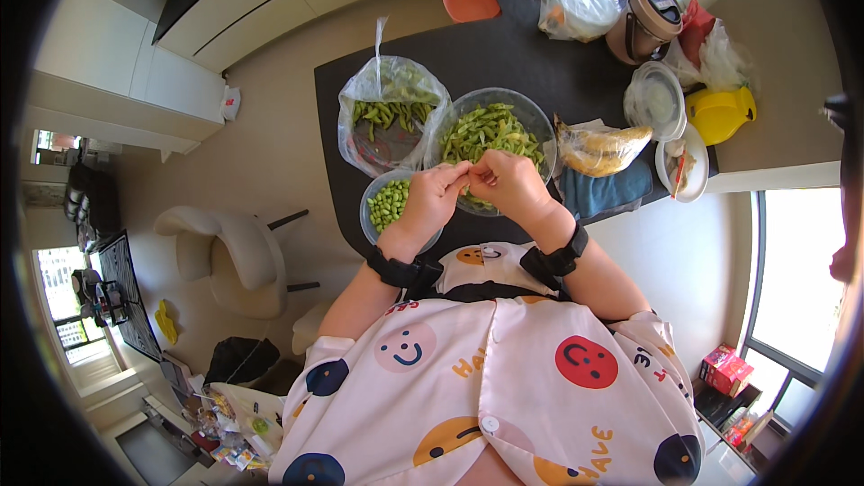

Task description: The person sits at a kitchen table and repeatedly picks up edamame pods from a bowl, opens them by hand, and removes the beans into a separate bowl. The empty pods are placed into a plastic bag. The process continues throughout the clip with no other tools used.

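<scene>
My left hand [432,199] and my right hand [509,185] meet with pinched fingertips over the near left edge of a large clear bowl [548,148]. Whatever lies between the fingertips is too small and covered to make out. Green edamame pods [489,131] heap up in that bowl. Below my left hand, partly hidden by it, a smaller bowl [365,206] contains shelled green beans [386,206]. Behind it stands an open clear plastic bag [347,128] with more pods [391,113] inside. Each wrist wears a black strap.
Right of the large bowl are plastic-wrapped bananas [601,148], a folded blue cloth [601,185] and a white bowl [698,172] with scraps. Farther back stand clear lids [653,101], a yellow jug [722,115] and a vacuum pot [644,23]. The dark countertop [405,47] has a rounded left corner.
</scene>
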{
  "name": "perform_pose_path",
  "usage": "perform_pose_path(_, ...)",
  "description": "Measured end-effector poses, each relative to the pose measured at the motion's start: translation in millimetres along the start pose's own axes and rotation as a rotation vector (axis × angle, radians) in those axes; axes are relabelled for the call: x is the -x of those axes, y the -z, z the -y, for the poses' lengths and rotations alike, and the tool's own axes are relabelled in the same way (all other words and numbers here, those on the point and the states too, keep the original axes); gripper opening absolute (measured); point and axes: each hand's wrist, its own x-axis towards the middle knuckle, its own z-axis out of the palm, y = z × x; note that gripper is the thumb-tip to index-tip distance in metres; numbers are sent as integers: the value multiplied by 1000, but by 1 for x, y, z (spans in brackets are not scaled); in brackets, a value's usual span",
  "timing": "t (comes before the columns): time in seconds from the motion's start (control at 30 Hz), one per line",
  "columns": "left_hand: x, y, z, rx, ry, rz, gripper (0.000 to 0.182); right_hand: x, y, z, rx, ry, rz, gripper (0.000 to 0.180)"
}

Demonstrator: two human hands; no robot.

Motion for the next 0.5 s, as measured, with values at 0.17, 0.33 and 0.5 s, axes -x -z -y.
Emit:
perform_pose_path(0.17, -5, 0, -3, -47, -25, -16, 21, -2, 0, 4, 37, 3, -29, 22)
perform_pose_path(0.33, -9, -3, -7, 261, 291, -87, 22, -13, -1, 4, 9, -17, -56, 17)
perform_pose_path(0.5, -8, -11, 13, 534, 328, -169, 21, -18, -8, 5, -183, -133, -76, 13)
